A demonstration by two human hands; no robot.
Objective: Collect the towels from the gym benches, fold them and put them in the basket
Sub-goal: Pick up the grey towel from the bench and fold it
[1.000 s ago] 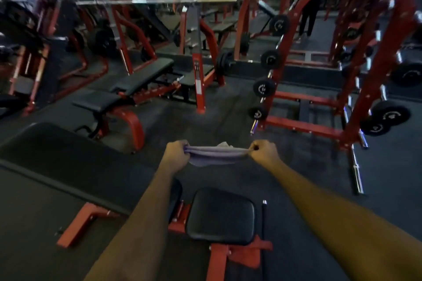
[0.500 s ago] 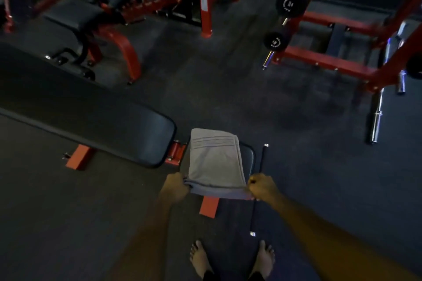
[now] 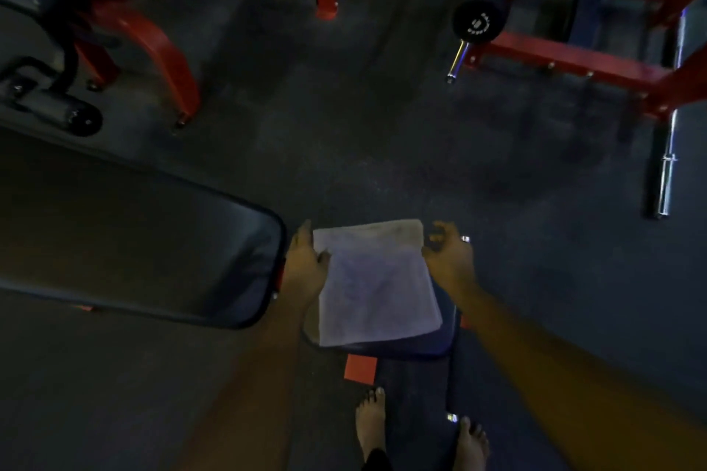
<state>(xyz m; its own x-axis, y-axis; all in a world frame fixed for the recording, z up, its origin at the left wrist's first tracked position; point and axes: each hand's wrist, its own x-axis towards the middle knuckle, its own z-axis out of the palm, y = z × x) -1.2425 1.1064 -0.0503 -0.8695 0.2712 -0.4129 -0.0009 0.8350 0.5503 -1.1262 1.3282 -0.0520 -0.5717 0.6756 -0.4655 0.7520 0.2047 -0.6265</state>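
Folded grey towel (image 3: 378, 287) flat on the small black padded table (image 3: 417, 350), lower middle of the frame. Left hand (image 3: 304, 270) at its left edge, thumb on the cloth, fingers straight. Right hand (image 3: 449, 260) by the top right corner, fingers loosely curled and apart, holding nothing.

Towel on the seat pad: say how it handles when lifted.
Probably floppy: the towel is folded cloth, so lifted by one edge its layers may sag open. Likely light, being thin. Lying flat on the seat pad, it should not roll.
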